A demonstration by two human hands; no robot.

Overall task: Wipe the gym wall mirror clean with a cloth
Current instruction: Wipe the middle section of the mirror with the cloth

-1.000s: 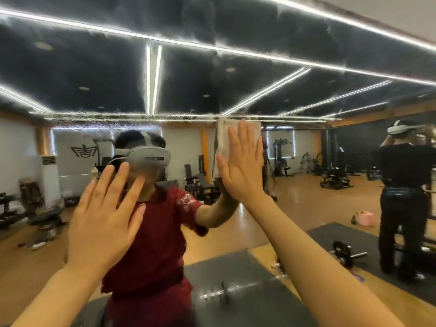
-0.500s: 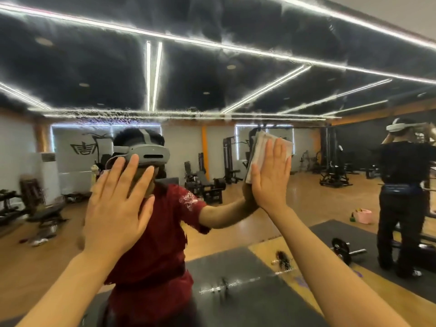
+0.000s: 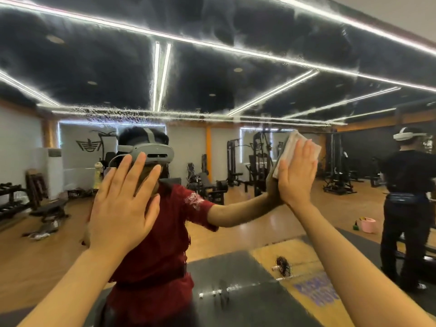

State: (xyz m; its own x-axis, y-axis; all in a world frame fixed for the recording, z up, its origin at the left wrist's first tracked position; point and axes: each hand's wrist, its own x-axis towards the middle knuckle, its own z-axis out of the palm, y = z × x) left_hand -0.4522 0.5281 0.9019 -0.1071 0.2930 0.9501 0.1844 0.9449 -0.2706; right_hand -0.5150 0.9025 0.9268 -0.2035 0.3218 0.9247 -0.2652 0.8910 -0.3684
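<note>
- Now your right hand [image 3: 296, 175] presses the folded cloth [image 3: 291, 147] flat on the mirror [image 3: 212, 67], fingers straight and together, about level with the head in the reflection.
- Your left hand [image 3: 122, 204] is spread flat toward the glass and holds nothing; if it touches the glass, I cannot tell.
- Hazy smears and a band of droplets lie above the cloth, across the upper part of the mirror; streaks also show low, below your right arm.
- So the dirty part is mostly up and to the left from the cloth, and the right hand is the nearer one.
- I judge the next stroke should go upward, with the palm kept flat so the cloth does not slip.
</note>
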